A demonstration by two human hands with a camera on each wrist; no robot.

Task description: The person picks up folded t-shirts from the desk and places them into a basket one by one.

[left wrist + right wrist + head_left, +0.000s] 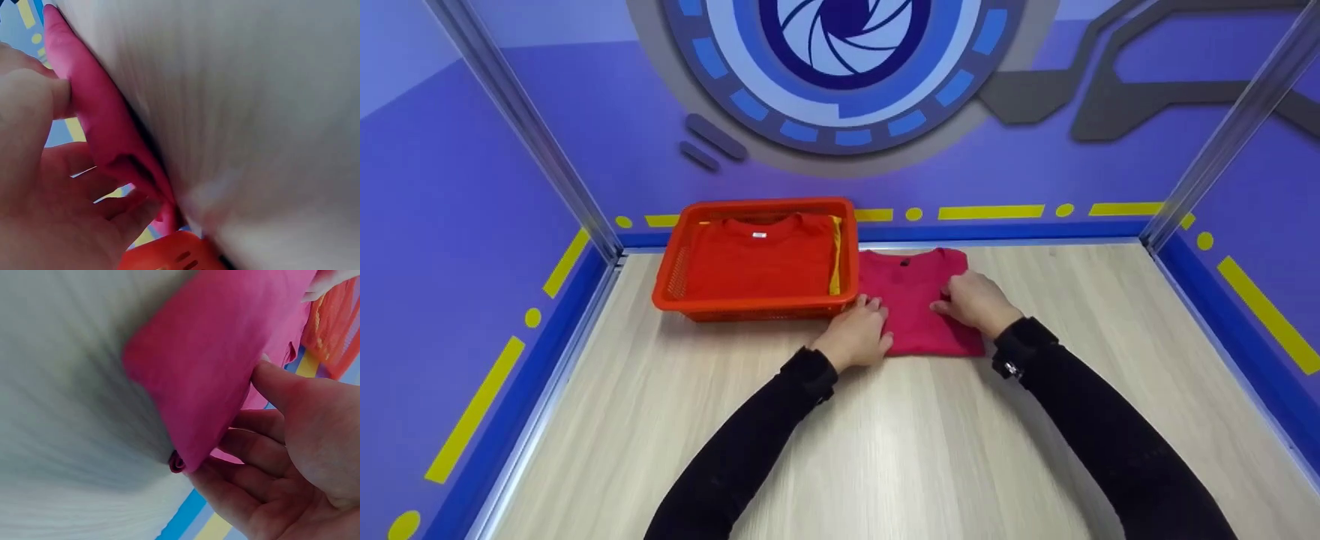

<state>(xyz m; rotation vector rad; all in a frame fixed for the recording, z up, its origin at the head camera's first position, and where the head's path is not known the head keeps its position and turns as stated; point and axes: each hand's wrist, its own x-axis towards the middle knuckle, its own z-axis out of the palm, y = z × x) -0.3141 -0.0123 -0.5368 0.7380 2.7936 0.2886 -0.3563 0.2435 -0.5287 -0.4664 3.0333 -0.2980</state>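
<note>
A pink T-shirt (911,319) lies folded flat on the table, its neckline toward the back wall. My left hand (856,332) rests at its left edge, fingers loosely spread; in the left wrist view the thumb (62,95) touches the fabric and the fingertips reach the bunched edge. On the other side my right hand (976,301) holds the shirt's right part with bent fingers. The right wrist view has the thumb (275,382) on the pink cloth (208,365) and the other fingers along its edge.
An orange plastic basket (757,304) stands left of the pink shirt, right beside my left hand. Inside lies a folded red T-shirt (757,262), with a yellow strip of cloth (835,255) at its right. Blue-purple panels (915,161) enclose the wooden table (930,450) behind and at both sides.
</note>
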